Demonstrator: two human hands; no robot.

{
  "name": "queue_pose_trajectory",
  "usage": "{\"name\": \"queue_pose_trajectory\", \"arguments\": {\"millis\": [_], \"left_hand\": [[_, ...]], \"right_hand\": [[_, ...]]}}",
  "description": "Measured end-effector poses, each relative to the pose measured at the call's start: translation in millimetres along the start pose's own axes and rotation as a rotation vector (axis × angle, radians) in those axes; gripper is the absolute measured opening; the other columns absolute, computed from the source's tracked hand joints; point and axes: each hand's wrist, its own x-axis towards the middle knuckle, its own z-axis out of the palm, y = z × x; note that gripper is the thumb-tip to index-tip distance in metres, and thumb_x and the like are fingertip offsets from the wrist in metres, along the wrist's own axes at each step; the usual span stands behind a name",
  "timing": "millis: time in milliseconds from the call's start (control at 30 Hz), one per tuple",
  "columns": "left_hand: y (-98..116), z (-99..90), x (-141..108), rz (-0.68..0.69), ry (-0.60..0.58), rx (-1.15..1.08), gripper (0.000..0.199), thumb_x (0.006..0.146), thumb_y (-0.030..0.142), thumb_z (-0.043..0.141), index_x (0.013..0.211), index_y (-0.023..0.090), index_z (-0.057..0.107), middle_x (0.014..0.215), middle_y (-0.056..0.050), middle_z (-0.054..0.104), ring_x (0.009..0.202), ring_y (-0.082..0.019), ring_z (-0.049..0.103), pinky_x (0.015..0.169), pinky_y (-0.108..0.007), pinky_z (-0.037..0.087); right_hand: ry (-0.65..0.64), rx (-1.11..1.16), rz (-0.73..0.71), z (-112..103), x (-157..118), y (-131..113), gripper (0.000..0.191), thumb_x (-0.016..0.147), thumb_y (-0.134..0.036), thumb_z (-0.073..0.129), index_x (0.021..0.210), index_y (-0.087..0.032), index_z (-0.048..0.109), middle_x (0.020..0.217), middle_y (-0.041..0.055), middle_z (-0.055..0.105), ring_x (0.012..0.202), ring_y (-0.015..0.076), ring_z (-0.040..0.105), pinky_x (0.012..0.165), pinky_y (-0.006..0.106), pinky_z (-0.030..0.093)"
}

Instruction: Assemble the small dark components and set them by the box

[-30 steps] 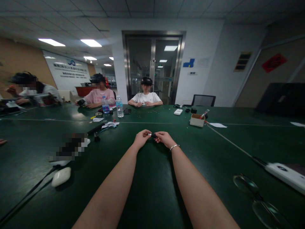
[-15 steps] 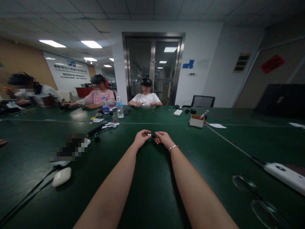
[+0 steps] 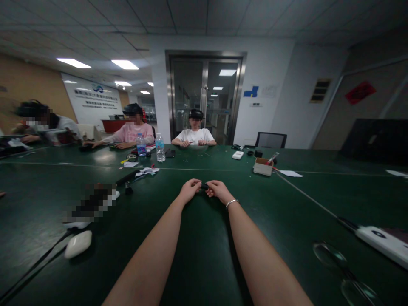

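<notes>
Both of my hands meet over the green table (image 3: pixel 204 255), around a small dark cylinder (image 3: pixel 204 186) whose exact kind is too small to make out. My left hand (image 3: pixel 190 190) is closed on its left end, the fingers pinched together. On the other end, my right hand (image 3: pixel 219 191) pinches with thumb and fingertips, its lower fingers curled. A silver bracelet (image 3: pixel 232 203) circles the right wrist. The fingers cover both ends of the cylinder.
Left of my arms lie a blurred-out device (image 3: pixel 92 204), a white rounded case (image 3: pixel 78 244) and a small black cap-like piece (image 3: pixel 128 188). Water bottles (image 3: pixel 160 148) stand farther back. Rightward are a small box (image 3: pixel 263 167), glasses (image 3: pixel 330 257) and a white power strip (image 3: pixel 382 244). Several people sit around.
A silvery part beside my left fingertips showed earlier; now only black shows between the hands. The whole view has shifted slightly, with the scene lower in the picture.
</notes>
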Motion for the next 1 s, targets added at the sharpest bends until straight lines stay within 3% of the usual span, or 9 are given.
{"name": "queue_pose_trajectory", "arguments": {"millis": [200,333,500,633,800,1000], "left_hand": [[0.4,4.1,0.6,-0.036,-0.006,0.104,0.025,0.085,0.033,0.048,0.096,0.015,0.061,0.068,-0.002,0.060,0.054,-0.010,0.056,0.052,-0.021,0.043],[-0.3,3.3,0.0,-0.022,-0.012,0.100,0.023,0.082,0.028,0.050,0.098,0.015,0.060,0.075,-0.003,0.061,0.060,-0.010,0.057,0.055,-0.020,0.044],[3.5,3.5,-2.6,-0.039,-0.028,0.116,0.029,0.086,0.035,0.043,0.098,0.015,0.060,0.064,-0.001,0.057,0.053,-0.009,0.053,0.050,-0.020,0.041],[6.4,4.5,-3.5,-0.037,-0.027,0.105,0.025,0.083,0.030,0.047,0.099,0.015,0.060,0.072,-0.002,0.059,0.057,-0.008,0.053,0.053,-0.019,0.042],[4.9,4.6,-0.1,-0.054,-0.017,0.133,0.032,0.086,0.037,0.042,0.099,0.015,0.059,0.063,0.000,0.055,0.050,-0.008,0.050,0.047,-0.018,0.040],[2.9,5.2,3.5,-0.086,0.024,0.133,0.028,0.086,0.033,0.043,0.102,0.016,0.059,0.073,-0.002,0.059,0.056,-0.008,0.054,0.050,-0.018,0.043]], "right_hand": [[-0.008,0.006,0.020,0.7,1.0,-0.7,0.009,0.086,-0.017,0.053,0.084,-0.010,0.059,0.054,0.0024,0.061,0.043,0.0080,0.057,0.042,0.016,0.049],[0.003,0.004,0.017,0.5,2.2,0.0,0.009,0.086,-0.016,0.054,0.084,-0.009,0.059,0.053,0.0023,0.061,0.042,0.0079,0.056,0.041,0.016,0.048],[0.010,0.010,0.028,1.3,1.5,-0.7,0.009,0.085,-0.017,0.055,0.084,-0.009,0.060,0.053,0.0027,0.062,0.042,0.0083,0.057,0.041,0.017,0.049],[0.018,0.032,0.032,2.2,1.1,-2.0,0.009,0.084,-0.018,0.058,0.082,-0.009,0.060,0.051,0.0030,0.061,0.041,0.0085,0.056,0.040,0.016,0.048],[0.002,0.061,0.051,2.3,2.3,-2.8,0.008,0.085,-0.017,0.055,0.085,-0.010,0.058,0.054,0.0041,0.063,0.042,0.0089,0.058,0.042,0.017,0.048],[-0.007,0.057,0.051,1.9,6.0,-2.9,0.008,0.085,-0.016,0.055,0.087,-0.009,0.058,0.054,0.0042,0.062,0.042,0.0087,0.057,0.042,0.017,0.048]]}}
